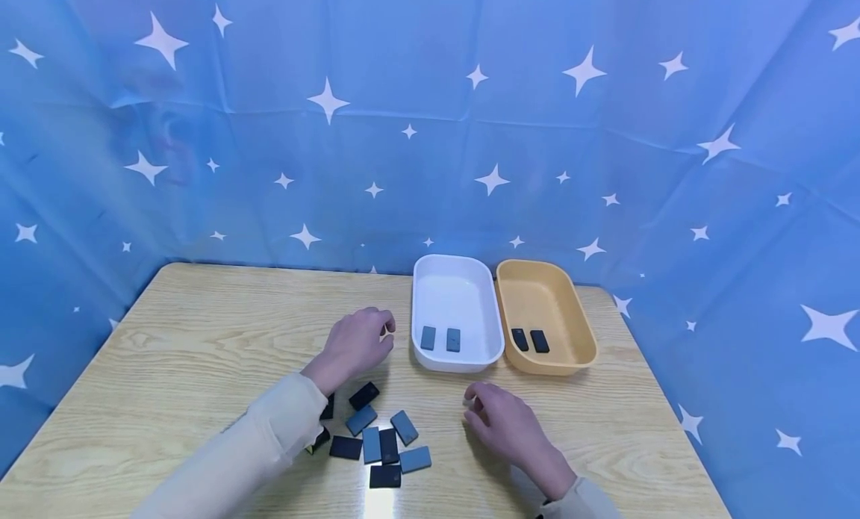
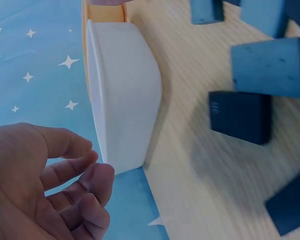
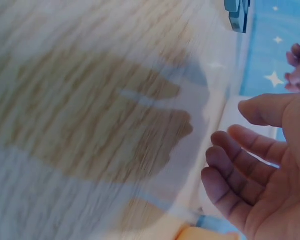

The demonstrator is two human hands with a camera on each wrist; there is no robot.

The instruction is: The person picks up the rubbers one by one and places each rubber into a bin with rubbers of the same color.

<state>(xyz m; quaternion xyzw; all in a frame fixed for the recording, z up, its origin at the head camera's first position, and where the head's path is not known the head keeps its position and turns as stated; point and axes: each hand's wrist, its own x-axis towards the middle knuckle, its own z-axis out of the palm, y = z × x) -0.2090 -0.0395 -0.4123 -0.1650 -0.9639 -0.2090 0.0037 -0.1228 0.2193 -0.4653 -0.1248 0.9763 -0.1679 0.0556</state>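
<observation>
The curtain [image 1: 403, 63] at twelve o'clock is blue with white four-pointed stars; the tabletop [image 1: 269, 310] is pale, grained wood. At the white tray's [image 1: 453, 299] three o'clock is an orange-yellow tray [image 1: 537, 302]. Blocks [image 1: 415, 459] toward six are black or slate-blue.

No lettering can be read; faint pale marks [image 2: 215, 108] on a black block [image 2: 242, 119], right of centre in the left wrist view, are too blurred to decipher.
</observation>
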